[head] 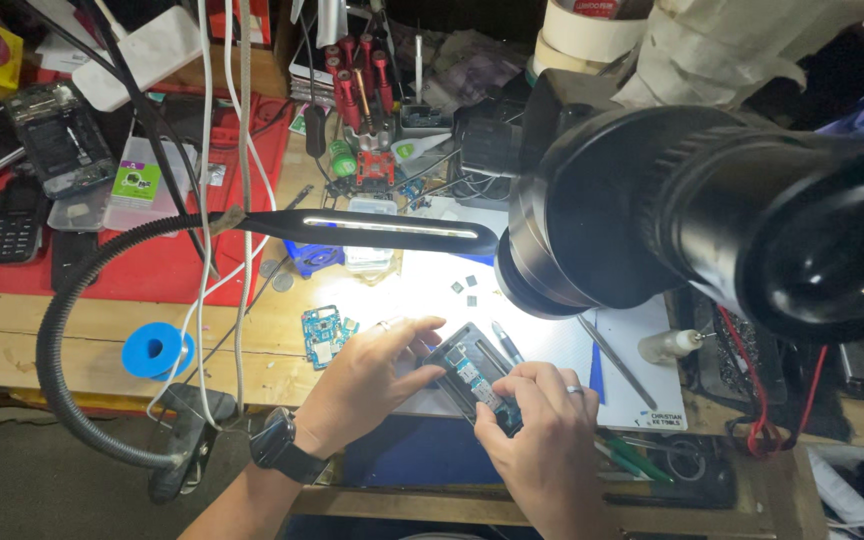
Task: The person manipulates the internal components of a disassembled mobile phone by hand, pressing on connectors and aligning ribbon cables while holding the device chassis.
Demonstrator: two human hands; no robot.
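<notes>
The opened phone (474, 375), its back off and its innards showing, lies on the white mat (642, 350) just below the microscope (672, 200), and you grip it from both sides: your left hand (367, 380) wraps its upper left edge with the fingers curled on the frame, your right hand (542, 430) pinches its lower end. Left of the phone a small blue circuit board (322, 335) lies on the desk (12, 330), with a blue tape roll (155, 351) further left. Above the phone the lit gooseneck lamp (392, 229) shines, and metal tweezers (617, 362) lie to its right.
</notes>
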